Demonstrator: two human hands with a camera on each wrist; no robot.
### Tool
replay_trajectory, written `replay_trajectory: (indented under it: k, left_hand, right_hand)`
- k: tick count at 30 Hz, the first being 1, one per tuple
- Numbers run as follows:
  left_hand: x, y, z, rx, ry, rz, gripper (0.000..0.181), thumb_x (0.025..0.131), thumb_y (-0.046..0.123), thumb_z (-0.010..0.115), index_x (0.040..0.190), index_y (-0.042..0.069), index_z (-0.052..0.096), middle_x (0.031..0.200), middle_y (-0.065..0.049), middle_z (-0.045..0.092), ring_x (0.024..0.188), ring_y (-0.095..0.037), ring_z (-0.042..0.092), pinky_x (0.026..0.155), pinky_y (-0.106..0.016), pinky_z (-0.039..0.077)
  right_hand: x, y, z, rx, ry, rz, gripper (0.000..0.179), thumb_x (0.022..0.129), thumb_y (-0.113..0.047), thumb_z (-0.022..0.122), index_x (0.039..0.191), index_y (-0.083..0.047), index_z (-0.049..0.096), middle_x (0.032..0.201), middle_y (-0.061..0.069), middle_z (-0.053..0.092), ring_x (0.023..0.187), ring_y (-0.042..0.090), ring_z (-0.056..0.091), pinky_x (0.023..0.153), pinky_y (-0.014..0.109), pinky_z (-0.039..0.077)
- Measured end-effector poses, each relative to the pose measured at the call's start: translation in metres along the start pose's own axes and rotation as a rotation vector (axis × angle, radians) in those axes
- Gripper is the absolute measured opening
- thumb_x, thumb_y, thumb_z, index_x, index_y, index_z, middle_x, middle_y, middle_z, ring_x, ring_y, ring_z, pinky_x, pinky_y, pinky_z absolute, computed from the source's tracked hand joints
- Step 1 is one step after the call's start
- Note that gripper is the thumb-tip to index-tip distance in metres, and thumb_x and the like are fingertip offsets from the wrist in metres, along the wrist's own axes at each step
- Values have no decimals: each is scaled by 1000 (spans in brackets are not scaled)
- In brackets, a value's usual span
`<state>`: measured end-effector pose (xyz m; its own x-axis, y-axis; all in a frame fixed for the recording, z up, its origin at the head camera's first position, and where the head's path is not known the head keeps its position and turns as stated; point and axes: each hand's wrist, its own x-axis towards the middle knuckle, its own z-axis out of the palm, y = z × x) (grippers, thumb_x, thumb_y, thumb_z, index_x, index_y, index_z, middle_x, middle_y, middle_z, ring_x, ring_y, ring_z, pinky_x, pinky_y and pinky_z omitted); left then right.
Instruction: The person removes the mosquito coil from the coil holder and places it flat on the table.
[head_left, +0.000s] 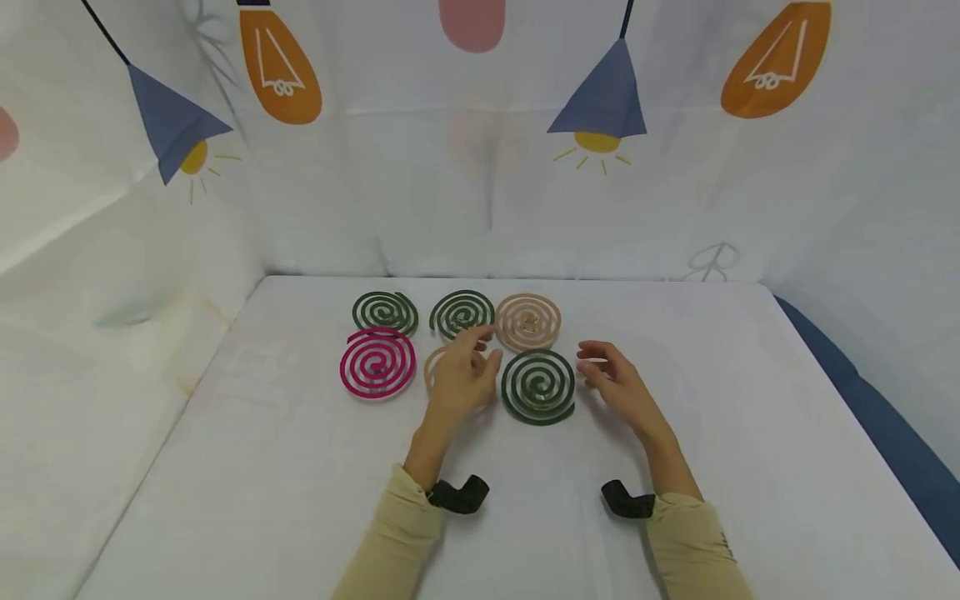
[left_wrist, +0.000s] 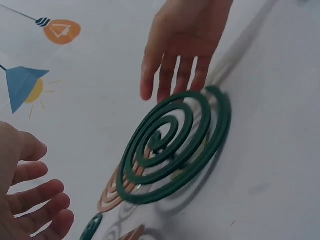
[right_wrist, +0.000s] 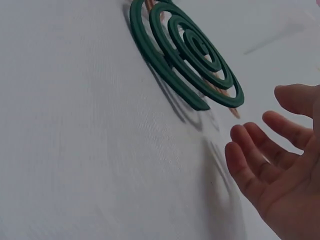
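Observation:
My left hand (head_left: 461, 379) hovers with relaxed fingers over the front middle tan mosquito coil (head_left: 428, 367), hiding most of it. To its right is a green mosquito coil (head_left: 538, 386), which the left wrist view shows raised, casting a shadow below. Just right of that coil is my right hand (head_left: 618, 387), fingers loosely bent and nothing held; a gap separates them in the right wrist view. Behind lie another tan coil (head_left: 529, 323) and a dark green coil (head_left: 462, 315), its lower edge close to the left fingertips.
On the left, a magenta coil (head_left: 377, 362) overlaps a dark green coil (head_left: 385, 312) behind it. All sit on a white table (head_left: 750, 433). White cloth (head_left: 420, 192) printed with lamps and bulbs hangs at the back. Each wrist wears a black device (head_left: 628, 502).

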<state>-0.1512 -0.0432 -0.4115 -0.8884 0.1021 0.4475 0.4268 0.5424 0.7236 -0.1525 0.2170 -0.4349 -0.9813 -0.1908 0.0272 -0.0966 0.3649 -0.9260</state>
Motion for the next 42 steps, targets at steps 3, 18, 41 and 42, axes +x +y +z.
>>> replay_trajectory:
  k: [3,18,41,42]
  left_hand:
    - [-7,4,19,-51,40,-43,34,88,14,61,120,6,59,109,-14,63,84,-25,61,67,-25,48]
    - [-50,15,66,-47,232,-10,33,87,5,58,120,8,61,124,-8,56,116,-21,53,95,-40,44]
    - [-127,31,63,-111,206,-131,46,82,0,59,127,12,58,132,-9,54,123,-25,51,99,-42,41]
    - [-130,32,64,-111,208,-134,46,83,0,59,127,13,58,132,-9,54,123,-25,51,100,-41,41]
  right_hand:
    - [-3,4,7,76,53,4,44,96,-23,55,132,-1,45,129,19,53,105,14,57,82,26,53]
    - [-32,17,28,59,192,-69,32,96,-17,54,126,-5,53,115,17,60,90,4,61,79,13,47]
    - [-97,22,58,151,250,49,27,92,-17,61,117,-6,59,109,14,64,90,4,64,77,16,51]
    - [-100,23,59,157,246,56,28,92,-17,61,117,-6,59,109,15,64,90,4,65,77,16,51]
